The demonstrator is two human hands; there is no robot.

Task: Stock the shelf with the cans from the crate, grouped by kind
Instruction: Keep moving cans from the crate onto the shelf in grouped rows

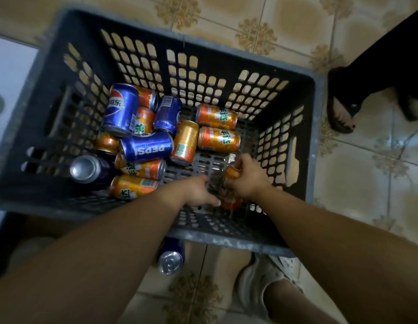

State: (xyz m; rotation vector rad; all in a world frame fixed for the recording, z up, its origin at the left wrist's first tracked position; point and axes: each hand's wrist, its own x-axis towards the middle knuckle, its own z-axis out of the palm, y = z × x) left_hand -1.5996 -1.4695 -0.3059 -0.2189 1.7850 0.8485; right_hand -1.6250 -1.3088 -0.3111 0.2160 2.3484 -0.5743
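Orange can [232,172]: near-right floor of the crate [318,136], with the right hand [246,177] curled round it.
Left hand [198,190]: at a second orange can [230,202]; I cannot tell if it grips.
Risk: a shallow end-grip could slip, dropping and denting the can.

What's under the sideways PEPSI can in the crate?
Orange cans: one shows along its near side, another at its left end. The PEPSI can covers the rest of them, so whether more cans lie beneath cannot be told.
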